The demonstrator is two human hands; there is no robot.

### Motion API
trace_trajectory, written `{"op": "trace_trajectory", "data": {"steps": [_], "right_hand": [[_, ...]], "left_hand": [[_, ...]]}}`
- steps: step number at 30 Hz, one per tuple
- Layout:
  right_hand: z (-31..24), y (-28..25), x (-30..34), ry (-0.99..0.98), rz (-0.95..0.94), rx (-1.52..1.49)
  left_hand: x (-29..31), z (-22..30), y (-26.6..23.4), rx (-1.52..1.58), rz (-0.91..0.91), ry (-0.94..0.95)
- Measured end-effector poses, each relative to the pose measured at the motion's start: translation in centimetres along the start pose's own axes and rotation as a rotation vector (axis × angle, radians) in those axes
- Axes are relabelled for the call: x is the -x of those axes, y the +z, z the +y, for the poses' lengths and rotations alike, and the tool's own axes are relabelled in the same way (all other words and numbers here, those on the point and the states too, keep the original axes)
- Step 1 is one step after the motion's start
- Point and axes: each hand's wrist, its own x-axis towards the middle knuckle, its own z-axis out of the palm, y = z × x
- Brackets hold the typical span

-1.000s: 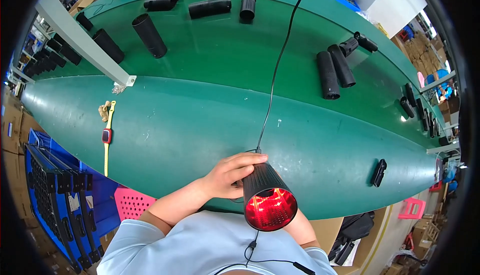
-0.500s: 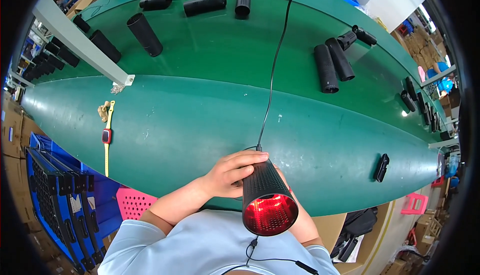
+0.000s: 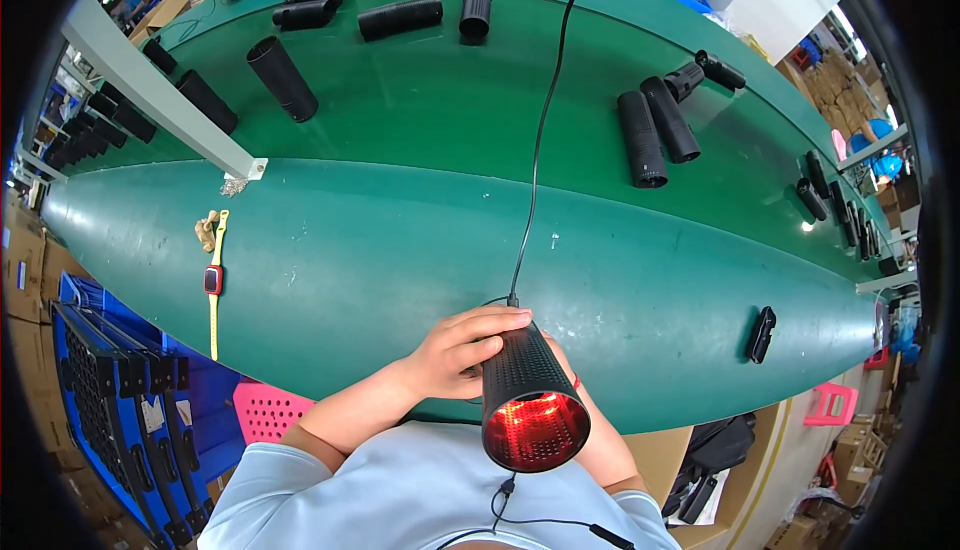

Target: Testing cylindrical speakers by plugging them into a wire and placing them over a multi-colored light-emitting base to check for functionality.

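Observation:
In front of my chest is a black perforated cylinder [image 3: 518, 360], tilted so its open end faces me. Red light glows inside that opening. A black cable [image 3: 541, 140] meets its far end. My left hand [image 3: 456, 352] is closed around the cylinder's far left side, fingers lying over the top. Behind the right side of the cylinder, only a sliver of my right hand [image 3: 557, 351] shows; its fingers are hidden. Left of my hands on the green table [image 3: 380, 240] lies a red watch [image 3: 213, 280] with a yellow strap, beside a crumpled beige item [image 3: 206, 231].
A small black part [image 3: 762, 335] lies at the table's right. Several black cylinders, including a standing one [image 3: 283, 80] and a leaning pair [image 3: 655, 135], sit on the far green surface. A grey post [image 3: 160, 90] rises at left. Blue crates [image 3: 120, 410] stand below left.
The cylinder and both hands sit very slightly further left in view, with the grip unchanged. The background has shifted slightly too. The red glow inside looks a little different.

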Motion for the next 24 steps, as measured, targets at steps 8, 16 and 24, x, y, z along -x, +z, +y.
{"op": "trace_trajectory", "data": {"steps": [8, 16, 24], "right_hand": [[0.2, 0.0, 0.3, -0.045, 0.090, 0.323], [-0.5, 0.6, 0.4, -0.014, 0.073, 0.285], [-0.7, 0.6, -0.3, -0.039, -0.154, 0.061]], "left_hand": [[1.3, 0.0, 0.0, 0.065, -0.041, -0.164], [-0.1, 0.3, 0.1, 0.004, 0.000, 0.018], [0.1, 0.3, 0.4, 0.033, 0.087, 0.033]]}}
